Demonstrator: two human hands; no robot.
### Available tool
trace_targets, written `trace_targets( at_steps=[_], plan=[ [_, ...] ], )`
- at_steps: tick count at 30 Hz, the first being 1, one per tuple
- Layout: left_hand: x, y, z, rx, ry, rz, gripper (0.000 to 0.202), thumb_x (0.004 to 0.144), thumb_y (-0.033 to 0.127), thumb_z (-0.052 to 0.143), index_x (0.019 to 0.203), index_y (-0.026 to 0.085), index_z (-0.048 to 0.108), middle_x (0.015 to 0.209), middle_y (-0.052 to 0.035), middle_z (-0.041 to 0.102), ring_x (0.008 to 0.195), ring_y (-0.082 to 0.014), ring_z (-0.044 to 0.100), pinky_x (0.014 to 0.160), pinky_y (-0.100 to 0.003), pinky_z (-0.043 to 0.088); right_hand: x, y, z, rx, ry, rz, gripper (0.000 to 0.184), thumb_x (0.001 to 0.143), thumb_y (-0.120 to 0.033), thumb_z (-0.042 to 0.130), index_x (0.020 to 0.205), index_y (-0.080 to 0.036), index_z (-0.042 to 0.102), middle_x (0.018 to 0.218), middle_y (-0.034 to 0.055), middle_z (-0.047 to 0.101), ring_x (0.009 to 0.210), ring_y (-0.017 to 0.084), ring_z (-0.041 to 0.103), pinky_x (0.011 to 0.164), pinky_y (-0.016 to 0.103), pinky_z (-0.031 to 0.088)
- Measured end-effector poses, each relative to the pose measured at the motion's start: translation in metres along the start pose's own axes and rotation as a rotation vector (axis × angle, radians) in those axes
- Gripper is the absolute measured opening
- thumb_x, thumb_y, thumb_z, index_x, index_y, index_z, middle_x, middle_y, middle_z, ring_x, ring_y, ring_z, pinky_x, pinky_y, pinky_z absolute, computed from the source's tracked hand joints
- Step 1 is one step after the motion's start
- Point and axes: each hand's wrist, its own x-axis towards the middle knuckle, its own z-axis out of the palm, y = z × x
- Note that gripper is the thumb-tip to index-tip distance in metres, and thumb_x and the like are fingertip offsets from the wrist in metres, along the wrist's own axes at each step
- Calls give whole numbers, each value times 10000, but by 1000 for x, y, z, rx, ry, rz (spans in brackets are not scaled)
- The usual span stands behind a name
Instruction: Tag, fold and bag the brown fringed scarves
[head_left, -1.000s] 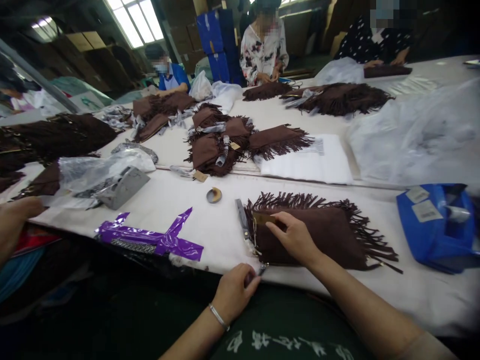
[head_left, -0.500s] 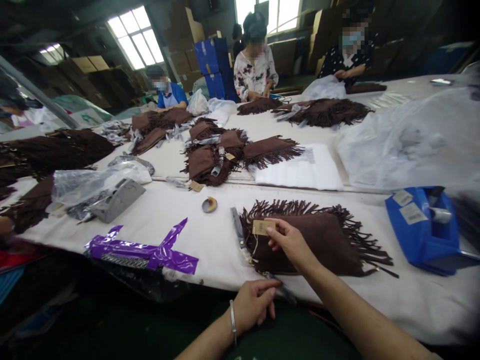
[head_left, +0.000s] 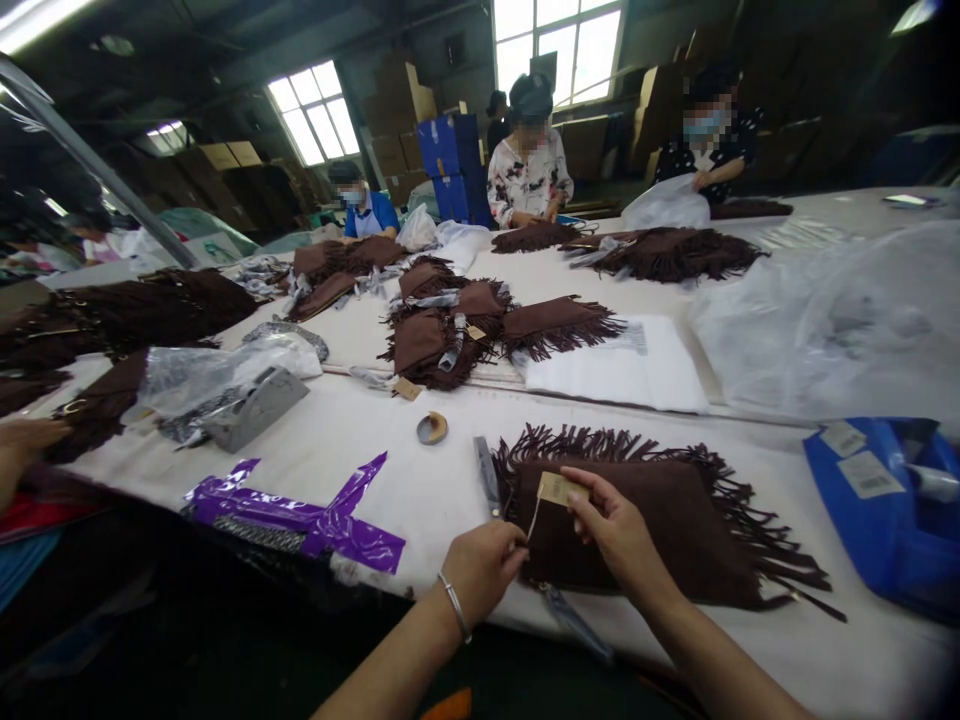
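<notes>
A dark brown fringed bag [head_left: 652, 520] lies flat on the white-covered table, its fringe spread along the far side and to the right. Over its left part, my right hand [head_left: 619, 525] pinches a tan paper tag [head_left: 561, 489] between thumb and fingers. From the tag a pale string [head_left: 534, 518] runs down to my left hand [head_left: 484, 572], whose fingers are closed around its lower end at the bag's left edge. A plastic-wrapped strap [head_left: 487, 475] sticks out beyond the bag's left side. Another wrapped piece [head_left: 577, 625] hangs near the table's front edge.
Left of the bag are a tape ring [head_left: 432, 429], purple tape [head_left: 330, 530] and a grey metal holder [head_left: 259, 408]. A blue tape dispenser [head_left: 877, 510] stands at right. More fringed bags [head_left: 420, 345] lie beyond, where co-workers [head_left: 529, 170] work. Another person's hand [head_left: 26, 440] shows at far left.
My left hand has moved up from the table's front edge to the tag's string and closed on it. My right hand still holds the tag. The view has shifted slightly.
</notes>
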Motion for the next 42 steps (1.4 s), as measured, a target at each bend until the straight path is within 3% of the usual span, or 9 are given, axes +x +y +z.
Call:
trace_targets(
  at_steps=[6, 11, 17, 20, 24, 30, 34, 37, 42],
  plan=[
    [21, -4, -5, -340, 41, -203, 225, 822, 356, 531, 788, 162, 641, 652, -12, 613, 558, -116, 540, 538, -218, 415, -1, 9, -13, 30, 34, -4, 458, 828, -456, 546, 1214, -212, 520, 599, -37, 520, 523, 116, 454, 491, 227, 380],
    [53, -19, -18, -628, 48, -171, 436, 822, 234, 458, 1248, 143, 450, 910, -82, 661, 705, -170, 640, 520, -251, 487, -5, 19, -12, 44, 35, -8, 471, 821, -466, 561, 1207, -197, 521, 667, -16, 549, 581, 133, 486, 541, 250, 403],
    [81, -61, -41, 238, 97, 332, 649, 640, -68, 394, 1226, 183, 513, 1223, -85, 546, 1262, -250, 357, 1058, -483, 293, -1, 24, -14, 45, 74, 17, 464, 834, -457, 542, 1216, -195, 513, 667, -21, 543, 597, 142, 493, 574, 258, 424],
    [82, -72, -51, 515, -21, 383, 537, 712, -23, 448, 1200, 189, 527, 1233, -88, 529, 1315, -273, 262, 1092, -530, 185, -20, 8, -5, 32, -18, -9, 511, 843, -433, 532, 1302, -233, 428, 821, 6, 614, 705, 168, 560, 666, 280, 472],
    [68, -72, -68, 706, -80, 393, 255, 834, 80, 434, 1005, 167, 602, 990, -84, 591, 1180, -237, 404, 1105, -493, 151, -66, -4, 14, -227, -399, -108, 470, 831, -308, 554, 1291, -286, 461, 1202, 33, 579, 1068, 222, 541, 952, 347, 407],
    [13, -61, -100, 722, -250, 216, 144, 822, 120, 459, 856, 148, 596, 909, -97, 612, 944, -232, 532, 880, -370, 412, -74, -7, -3, -432, -479, -88, 300, 837, -295, 531, 1129, -306, 597, 1108, -11, 639, 1018, 223, 579, 906, 337, 445],
    [-31, -32, -106, 522, -434, -141, 268, 753, 226, 561, 1011, 208, 629, 812, -58, 658, 745, -233, 596, 676, -305, 432, -26, -25, -35, -657, -256, -241, 362, 856, -302, 495, 1213, -273, 547, 1165, 34, 610, 1066, 266, 549, 941, 406, 425],
    [-53, -11, -89, 70, -584, -358, 436, 749, 380, 603, 1161, 239, 587, 747, -22, 660, 644, -191, 591, 571, -240, 394, -10, -22, -44, -1013, -33, -403, 505, 831, -260, 506, 1326, -176, 443, 1318, 123, 488, 1269, 331, 343, 1043, 513, 289],
    [-67, -8, -25, -824, -682, -625, 560, 745, 641, 532, 961, 142, 667, 709, -54, 642, 539, -112, 528, 520, -196, 357, -45, 15, -22, -1145, -387, -454, 774, 748, -430, 636, 1414, -293, 265, 1492, 26, 207, 1370, 298, 96, 1094, 536, 171]
  ],
)
